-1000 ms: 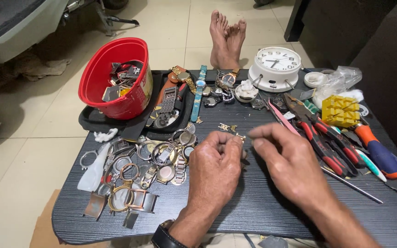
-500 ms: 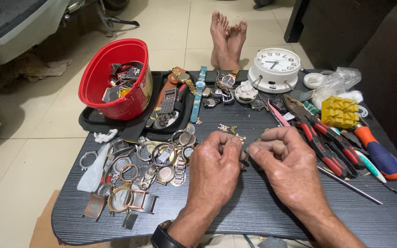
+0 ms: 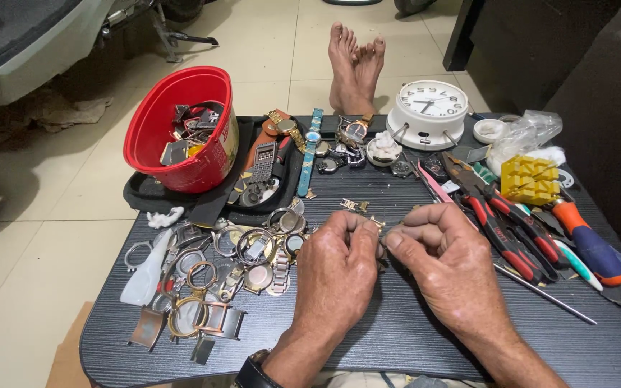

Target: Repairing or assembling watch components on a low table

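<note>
At centre frame the left hand [image 3: 336, 269] and right hand [image 3: 447, 262] meet fingertip to fingertip, both pinched nearly closed on a small metal watch-band piece [image 3: 381, 231] just above the dark table [image 3: 411, 338]; loose watch cases [image 3: 217, 266] lie lower left; pliers [image 3: 501, 223] right; a red bucket [image 3: 181, 129] upper left.

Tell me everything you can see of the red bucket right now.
The red bucket looks like glossy plastic, round, with a thick rolled rim. It stands tilted, mouth toward the camera, at the table's far left, resting on a black tray. Inside lies a heap of watch parts: dark cases, metal pieces, straps. A yellowish patch shows on its right wall. Neither hand touches it.
</note>
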